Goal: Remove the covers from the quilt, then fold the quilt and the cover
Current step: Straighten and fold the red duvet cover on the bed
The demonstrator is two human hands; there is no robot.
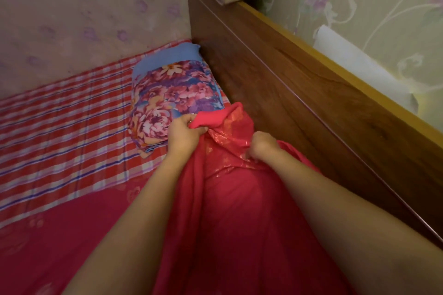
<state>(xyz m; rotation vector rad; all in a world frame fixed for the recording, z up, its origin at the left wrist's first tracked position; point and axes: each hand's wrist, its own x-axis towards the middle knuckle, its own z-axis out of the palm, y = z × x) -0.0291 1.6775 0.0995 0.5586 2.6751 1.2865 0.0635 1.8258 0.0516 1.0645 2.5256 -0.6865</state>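
Red cover [236, 213] (gold-patterned) bunches between left hand [185, 134] and right hand [263, 148], both gripping it.

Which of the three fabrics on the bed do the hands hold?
The red cover: left hand and right hand both grip it, not the floral pillow or the checked sheet.

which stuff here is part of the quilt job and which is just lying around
In the job: red cover, quilt corner, left hand, right hand.
Lying about: floral pillow, striped sheet, white roll.
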